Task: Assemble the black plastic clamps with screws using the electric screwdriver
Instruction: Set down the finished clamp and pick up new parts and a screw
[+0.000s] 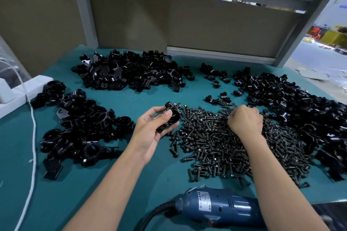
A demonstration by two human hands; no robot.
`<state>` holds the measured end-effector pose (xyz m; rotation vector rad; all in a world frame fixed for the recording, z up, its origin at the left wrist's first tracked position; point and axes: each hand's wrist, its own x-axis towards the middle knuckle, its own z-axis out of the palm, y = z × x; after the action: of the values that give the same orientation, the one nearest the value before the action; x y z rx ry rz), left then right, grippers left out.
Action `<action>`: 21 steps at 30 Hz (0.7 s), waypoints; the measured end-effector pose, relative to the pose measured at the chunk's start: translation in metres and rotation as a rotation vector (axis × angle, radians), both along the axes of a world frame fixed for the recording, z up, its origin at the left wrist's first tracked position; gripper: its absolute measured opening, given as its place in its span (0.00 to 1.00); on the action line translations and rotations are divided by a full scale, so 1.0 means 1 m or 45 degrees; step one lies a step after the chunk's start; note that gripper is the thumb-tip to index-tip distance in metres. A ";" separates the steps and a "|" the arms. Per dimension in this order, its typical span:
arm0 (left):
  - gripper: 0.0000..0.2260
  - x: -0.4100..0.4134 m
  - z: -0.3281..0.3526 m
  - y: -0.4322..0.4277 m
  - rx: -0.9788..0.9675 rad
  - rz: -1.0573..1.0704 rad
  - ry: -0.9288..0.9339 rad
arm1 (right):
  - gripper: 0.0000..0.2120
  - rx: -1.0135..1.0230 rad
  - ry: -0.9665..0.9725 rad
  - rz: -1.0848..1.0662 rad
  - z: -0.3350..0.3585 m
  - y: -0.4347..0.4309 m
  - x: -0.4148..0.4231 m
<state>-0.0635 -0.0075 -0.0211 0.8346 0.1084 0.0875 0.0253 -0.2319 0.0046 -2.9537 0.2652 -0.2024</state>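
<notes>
My left hand holds a black plastic clamp between thumb and fingers, just left of the screw pile. My right hand lies knuckles-up on that pile with its fingers curled down into the dark screws; what the fingertips pinch is hidden. The blue electric screwdriver lies on its side at the near table edge, between my forearms, untouched.
Heaps of black clamp parts lie at the back, on the right and, as larger ring-shaped pieces, on the left. A white power strip and white cord run along the left. The green mat covers the table.
</notes>
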 end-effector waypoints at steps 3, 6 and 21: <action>0.12 0.001 0.000 0.000 -0.008 0.001 0.013 | 0.11 0.000 -0.062 0.108 -0.003 0.002 -0.002; 0.12 0.002 -0.001 0.000 -0.006 0.001 0.021 | 0.10 0.320 -0.188 0.327 -0.001 0.007 -0.003; 0.13 0.002 -0.002 -0.003 0.015 -0.016 0.037 | 0.03 0.433 0.012 0.505 -0.001 0.016 -0.001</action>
<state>-0.0614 -0.0104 -0.0232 0.8485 0.1304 0.0643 0.0248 -0.2162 0.0037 -2.5991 -0.2615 -0.0796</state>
